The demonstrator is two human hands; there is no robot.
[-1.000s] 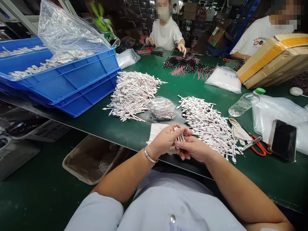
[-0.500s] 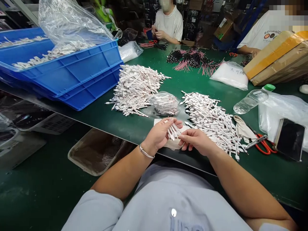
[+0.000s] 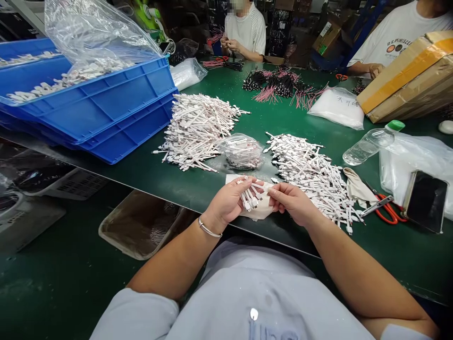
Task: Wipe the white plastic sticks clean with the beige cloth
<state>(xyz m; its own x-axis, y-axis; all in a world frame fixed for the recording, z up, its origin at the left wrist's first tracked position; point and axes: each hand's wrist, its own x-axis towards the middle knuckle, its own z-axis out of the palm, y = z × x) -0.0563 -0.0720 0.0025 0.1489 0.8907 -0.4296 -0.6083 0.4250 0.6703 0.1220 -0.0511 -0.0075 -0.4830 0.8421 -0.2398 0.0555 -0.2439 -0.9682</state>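
A dark green surface (image 3: 279, 120) fills the middle of a crowded workshop, above a green floor (image 3: 53, 278) where an open bin (image 3: 118, 229) stands under the near edge. Stacked blue crates (image 3: 123, 101) of white pieces occupy the left end. Two heaps of short white connector cables, a left pile (image 3: 198, 127) and a right pile (image 3: 311, 174), flank a clear bag of cables (image 3: 244, 152). Across the surface, a co-worker (image 3: 247, 33) sits behind black and pink wires (image 3: 283, 87); another person (image 3: 382, 40) is at the far right.

That person's white shirt reads "REMINIS…", the rest cut off by a taped carton (image 3: 406, 82). A white plastic bag (image 3: 336, 108) bears black handwritten characters, too small to read surely. The lettering on the wearer's pale shirt (image 3: 244, 288) is unreadable.

Near the surface's front edge, over a white sheet (image 3: 260, 211), the left hand (image 3: 228, 200) grips a bundle of white cables (image 3: 250, 198), connectors toward the wearer. The right hand (image 3: 292, 200) pinches the end of a white cable beside it. Green strips run between the left pile and the crates, and behind the right pile. A bottle (image 3: 368, 146), scissors (image 3: 387, 215) and smartphone (image 3: 425, 200) crowd the right side.
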